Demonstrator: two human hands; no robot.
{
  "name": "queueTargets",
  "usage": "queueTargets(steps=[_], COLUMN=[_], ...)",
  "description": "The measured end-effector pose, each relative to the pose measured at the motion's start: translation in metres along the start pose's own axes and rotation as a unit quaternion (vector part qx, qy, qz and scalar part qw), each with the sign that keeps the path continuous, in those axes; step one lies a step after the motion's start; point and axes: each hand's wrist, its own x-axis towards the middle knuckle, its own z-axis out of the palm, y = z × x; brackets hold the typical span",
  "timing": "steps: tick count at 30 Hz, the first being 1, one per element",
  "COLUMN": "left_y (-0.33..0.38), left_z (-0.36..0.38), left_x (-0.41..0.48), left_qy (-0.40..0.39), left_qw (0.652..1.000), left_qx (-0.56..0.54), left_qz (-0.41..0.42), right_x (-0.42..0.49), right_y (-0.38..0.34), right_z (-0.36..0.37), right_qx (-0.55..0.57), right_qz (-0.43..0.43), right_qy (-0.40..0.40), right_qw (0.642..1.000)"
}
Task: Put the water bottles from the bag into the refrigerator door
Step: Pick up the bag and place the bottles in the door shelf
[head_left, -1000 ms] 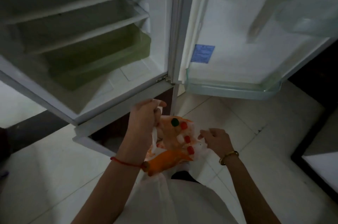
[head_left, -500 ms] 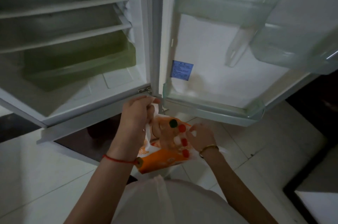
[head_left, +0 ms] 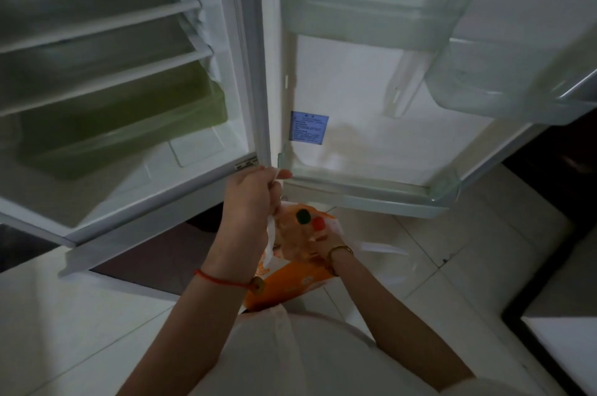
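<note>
An orange and white plastic bag point(head_left: 290, 286) hangs in front of me, below the open refrigerator. My left hand point(head_left: 250, 198) is shut on its white handle and holds it up. Bottle caps show in the bag's mouth, one dark green point(head_left: 303, 216) and one red point(head_left: 319, 223). My right hand point(head_left: 315, 247) is down inside the bag among the bottles; its fingers are hidden, so its grip cannot be told. The refrigerator door point(head_left: 371, 98) stands open to the right, with a clear bottom door shelf point(head_left: 365, 193) just above the bag.
The refrigerator cabinet at left has white shelves point(head_left: 100, 63) and a green drawer point(head_left: 129, 127). Two more clear door bins point(head_left: 371, 17) sit higher up. Pale floor tiles lie below; a dark-edged piece of furniture point(head_left: 555, 340) stands at lower right.
My right hand has gone from the bag's edge down into the bag. The view has shifted closer to the door, so the bag now hangs just under the bottom door shelf.
</note>
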Motion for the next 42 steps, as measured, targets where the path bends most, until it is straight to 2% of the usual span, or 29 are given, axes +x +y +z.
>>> queueTargets(steps=[8,11,14,18,22,25,31,34,36,39,42], left_y=[0.01,0.013,0.015,0.017,0.02,0.023,0.028,0.029,0.03,0.03,0.031], left_z=[-0.017,-0.022,-0.02,-0.013,-0.005,-0.003,-0.005,-0.007,-0.008,-0.012,-0.015], left_x=[0.001,0.0,0.0,0.005,0.006,0.009,0.011,0.013,0.013,0.013,0.013], left_qy=[0.021,0.023,0.006,-0.007,-0.016,-0.02,-0.022,-0.015,-0.015,-0.016,-0.01], left_qw=[1.0,1.0,1.0,1.0,0.999,0.999,1.0,1.0,1.0,0.999,1.0], left_qx=[0.0,0.007,-0.005,-0.02,-0.03,-0.027,-0.016,-0.024,-0.026,-0.029,-0.024], left_qz=[0.002,0.006,-0.002,-0.01,-0.016,-0.01,0.002,0.005,0.006,0.01,0.009], right_x=[0.009,-0.004,-0.038,-0.075,-0.101,-0.121,-0.153,-0.153,-0.144,-0.125,-0.106], right_y=[0.018,0.008,-0.017,-0.042,-0.061,-0.075,-0.102,-0.117,-0.125,-0.136,-0.147], right_z=[0.024,0.02,0.011,-0.006,-0.028,-0.045,-0.08,-0.089,-0.088,-0.082,-0.077], right_qx=[-0.075,-0.133,-0.143,-0.154,-0.164,-0.173,-0.108,-0.089,-0.084,-0.087,-0.122], right_qz=[-0.06,-0.134,-0.208,-0.296,-0.336,-0.381,-0.461,-0.475,-0.472,-0.46,-0.43], right_qy=[0.082,0.113,0.127,0.197,0.237,0.283,0.367,0.414,0.429,0.435,0.42], right_qw=[0.992,0.975,0.959,0.922,0.896,0.863,0.801,0.772,0.766,0.769,0.79])
